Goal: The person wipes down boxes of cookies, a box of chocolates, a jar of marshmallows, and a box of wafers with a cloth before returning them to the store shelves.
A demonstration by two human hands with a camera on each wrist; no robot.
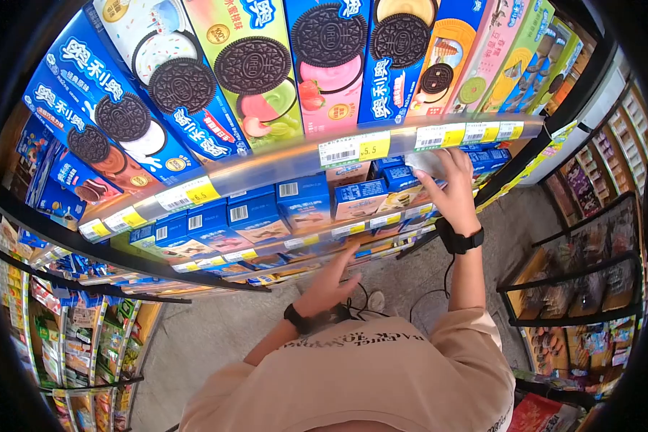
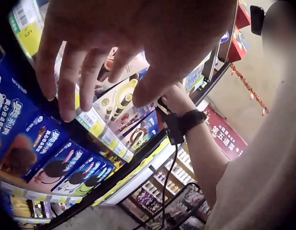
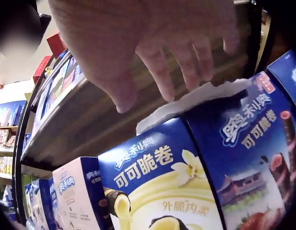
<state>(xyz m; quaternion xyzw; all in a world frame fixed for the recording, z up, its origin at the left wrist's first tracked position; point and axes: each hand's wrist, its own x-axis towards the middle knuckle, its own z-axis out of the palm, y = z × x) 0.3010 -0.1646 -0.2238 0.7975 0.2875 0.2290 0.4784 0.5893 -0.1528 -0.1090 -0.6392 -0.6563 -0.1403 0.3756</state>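
Observation:
My right hand (image 1: 453,189) reaches under the price rail to the lower shelf, its fingertips on a white cloth (image 1: 419,163). In the right wrist view the crumpled white cloth (image 3: 162,115) lies along the top edges of two blue Oreo wafer-roll boxes (image 3: 150,165). The fingers reach down to it and the thumb is held apart. Lower down, my left hand (image 1: 327,288) hangs in front of the shelves with fingers spread loosely and nothing in it. The left wrist view shows that hand (image 2: 133,28) before a price rail.
Large upright Oreo boxes (image 1: 259,65) fill the shelf above, behind a rail with price tags (image 1: 353,149). More blue boxes (image 1: 252,216) stand on the lower shelf. Racks of packets (image 1: 86,338) are at left, and a black wire rack (image 1: 583,273) at right. Dark cables hang from the wrists.

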